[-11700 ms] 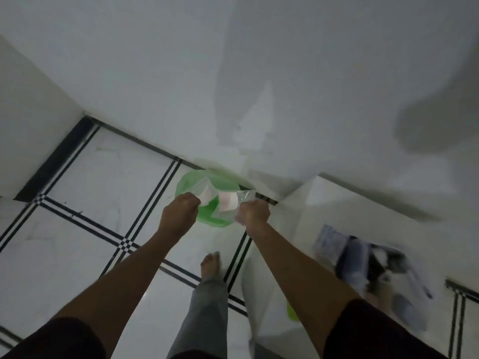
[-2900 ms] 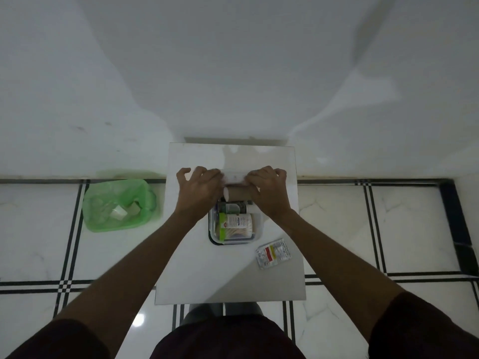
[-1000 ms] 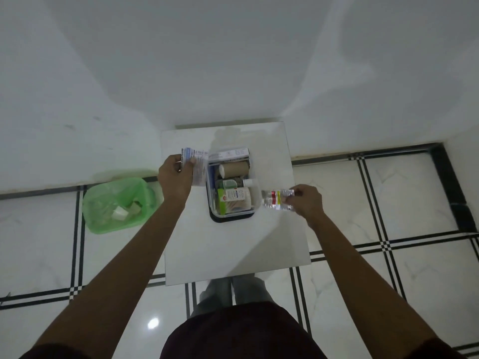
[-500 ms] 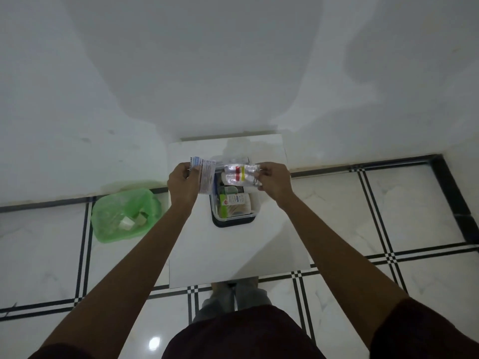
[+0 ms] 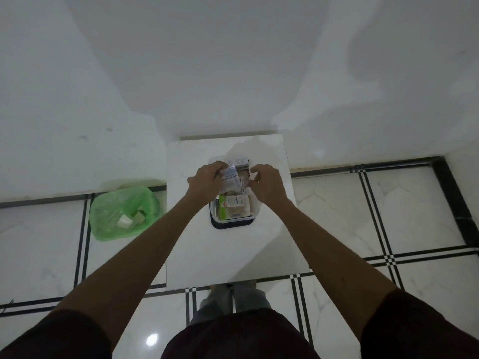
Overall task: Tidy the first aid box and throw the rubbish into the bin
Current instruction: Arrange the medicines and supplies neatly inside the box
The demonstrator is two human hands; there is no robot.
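The clear first aid box [image 5: 255,215] with a dark base sits on the small white table [image 5: 228,255], holding cartons and packets, among them a white and green carton [image 5: 233,202]. Both hands are over the box's far half. My left hand [image 5: 204,182] grips a printed white packet [image 5: 229,178] and holds it upright over the box. My right hand [image 5: 267,183] is curled on a crinkly clear sachet [image 5: 245,183] just right of that packet. The sachet is mostly hidden by the fingers. The bin with a green bag [image 5: 121,213] stands on the floor left of the table.
A white wall rises straight behind the table. The floor around it is glossy white tile with black lines. The green bin bag holds scraps of paper. My feet [image 5: 233,294] show under the table's near edge.
My right hand has carried the sachet from the table's right side to over the box. Both hands have closed in and dropped lower onto the box. The table's right side no longer holds the sachet.
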